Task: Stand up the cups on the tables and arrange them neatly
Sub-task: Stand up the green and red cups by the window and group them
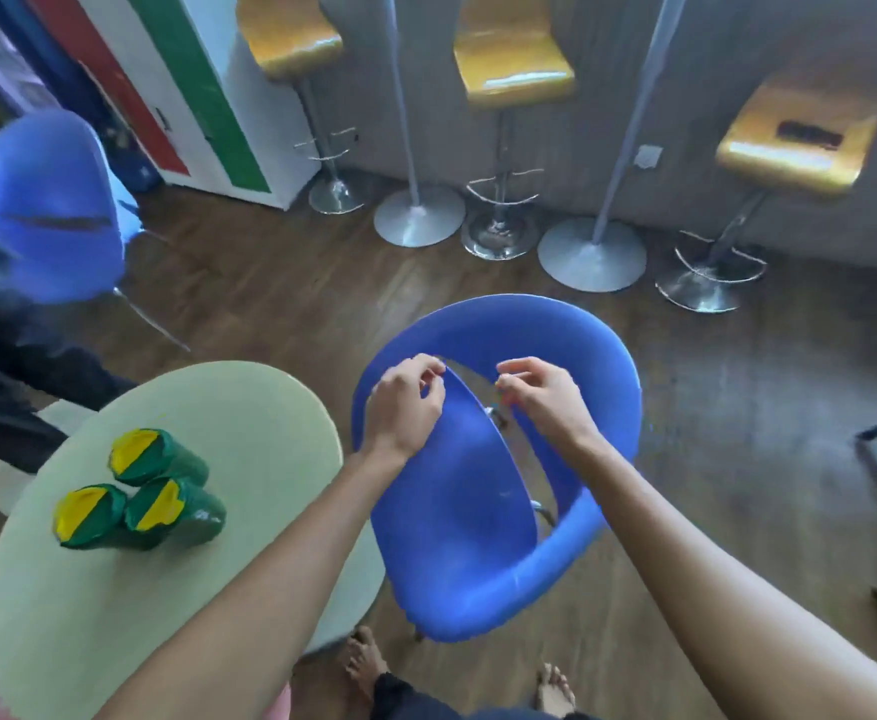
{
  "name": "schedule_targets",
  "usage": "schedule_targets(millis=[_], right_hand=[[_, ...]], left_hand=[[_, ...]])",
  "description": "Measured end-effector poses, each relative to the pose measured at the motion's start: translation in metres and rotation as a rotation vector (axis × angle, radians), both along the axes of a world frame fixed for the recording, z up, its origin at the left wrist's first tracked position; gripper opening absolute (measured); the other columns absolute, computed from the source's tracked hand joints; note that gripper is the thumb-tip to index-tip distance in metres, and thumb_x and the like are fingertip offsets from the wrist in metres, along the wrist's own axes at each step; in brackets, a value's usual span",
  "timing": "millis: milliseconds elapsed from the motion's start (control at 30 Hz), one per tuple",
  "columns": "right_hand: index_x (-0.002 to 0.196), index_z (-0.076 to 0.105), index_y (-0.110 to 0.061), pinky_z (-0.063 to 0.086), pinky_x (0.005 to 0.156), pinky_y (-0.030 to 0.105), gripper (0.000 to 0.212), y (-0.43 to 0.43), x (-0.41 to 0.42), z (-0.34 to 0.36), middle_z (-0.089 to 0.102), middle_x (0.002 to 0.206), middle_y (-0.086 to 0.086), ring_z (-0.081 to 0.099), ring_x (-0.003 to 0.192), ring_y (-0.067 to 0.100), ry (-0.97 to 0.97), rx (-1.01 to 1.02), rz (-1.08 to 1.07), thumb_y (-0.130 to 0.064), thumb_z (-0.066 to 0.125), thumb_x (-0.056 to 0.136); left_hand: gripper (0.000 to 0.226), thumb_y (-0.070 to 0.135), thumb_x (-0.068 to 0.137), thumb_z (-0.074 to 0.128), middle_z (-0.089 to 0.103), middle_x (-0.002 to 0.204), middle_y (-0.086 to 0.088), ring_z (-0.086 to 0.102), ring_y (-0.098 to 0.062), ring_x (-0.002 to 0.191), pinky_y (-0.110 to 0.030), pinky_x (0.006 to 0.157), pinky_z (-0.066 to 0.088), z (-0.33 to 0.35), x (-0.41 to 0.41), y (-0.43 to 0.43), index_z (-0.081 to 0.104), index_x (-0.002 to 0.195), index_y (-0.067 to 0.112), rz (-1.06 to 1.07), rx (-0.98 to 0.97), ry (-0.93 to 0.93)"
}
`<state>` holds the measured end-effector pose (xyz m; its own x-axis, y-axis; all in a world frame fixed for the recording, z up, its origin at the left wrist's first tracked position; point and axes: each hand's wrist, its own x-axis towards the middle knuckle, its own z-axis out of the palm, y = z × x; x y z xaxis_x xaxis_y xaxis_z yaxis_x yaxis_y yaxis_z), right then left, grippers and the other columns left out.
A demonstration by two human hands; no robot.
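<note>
Here both hands hover over the blue tub chair (483, 511): the left hand (406, 402) is curled with fingertips at the edge of its seat, the right hand (542, 394) is loosely pinched just above the seat's edge. Neither carries a cup; whether either truly grips the chair I cannot tell. To the left, on the round pale-green counter (249, 407), three green-and-yellow cups (140, 491) stand upright in a tight cluster, touching, which suggests this counter is already tidied and the chair is being dealt with next.
</note>
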<state>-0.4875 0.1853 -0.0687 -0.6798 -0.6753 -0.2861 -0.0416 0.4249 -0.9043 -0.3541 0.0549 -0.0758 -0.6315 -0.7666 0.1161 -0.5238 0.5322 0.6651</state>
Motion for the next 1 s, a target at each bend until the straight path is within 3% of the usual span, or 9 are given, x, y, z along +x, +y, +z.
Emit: schedule_targets(millis=[133,400,600,767,1000], right_hand=[[0.088,0.070,-0.030,0.052,0.073,0.035,0.015,0.084,-0.089,0.014,0.076,0.086,0.003,0.070,0.079,0.020,0.041,-0.006,-0.137,-0.021,0.061,0.081],[0.097,0.075,-0.020,0.052,0.072,0.031,0.021,0.162,-0.243,0.044,0.077,0.084,0.008,0.067,0.072,0.015,0.129,-0.013,-0.326,-0.023,0.063,0.081],[0.098,0.074,-0.019,0.052,0.076,0.032,0.018,0.136,-0.361,0.062,0.073,0.078,0.004,0.064,0.070,0.013,0.189,-0.050,-0.308,-0.019,0.064,0.084],[0.091,0.072,-0.028,0.057,0.085,0.039,0.013,0.084,-0.484,0.081,0.076,0.088,0.005,0.070,0.082,0.016,0.203,-0.084,-0.273,-0.025,0.063,0.082],[0.097,0.072,-0.027,0.054,0.079,0.033,0.015,0.005,-0.629,0.121,0.076,0.089,0.003,0.071,0.086,0.020,0.212,-0.142,-0.222,-0.023,0.064,0.086]], left_hand=[[0.017,0.020,0.089,0.058,0.071,0.090,0.005,0.067,-0.019,0.086,-0.039,0.080,0.055,0.015,-0.111,0.070,0.069,0.101,0.022,-0.166,0.029,-0.005],[0.013,0.026,0.085,0.060,0.073,0.085,0.006,0.069,-0.018,0.083,-0.036,0.079,0.056,0.058,-0.291,0.136,0.071,0.093,0.026,-0.338,0.029,0.032],[0.011,0.027,0.087,0.061,0.074,0.088,0.007,0.069,-0.016,0.083,-0.033,0.077,0.055,0.075,-0.411,0.116,0.070,0.093,0.026,-0.344,-0.015,0.042],[0.012,0.026,0.087,0.060,0.072,0.085,0.008,0.069,-0.017,0.080,-0.038,0.078,0.058,0.086,-0.531,0.060,0.070,0.094,0.026,-0.316,-0.001,0.106],[0.012,0.026,0.085,0.060,0.069,0.080,0.010,0.068,-0.015,0.077,-0.039,0.078,0.058,0.118,-0.665,-0.013,0.069,0.092,0.028,-0.266,-0.003,0.127]])
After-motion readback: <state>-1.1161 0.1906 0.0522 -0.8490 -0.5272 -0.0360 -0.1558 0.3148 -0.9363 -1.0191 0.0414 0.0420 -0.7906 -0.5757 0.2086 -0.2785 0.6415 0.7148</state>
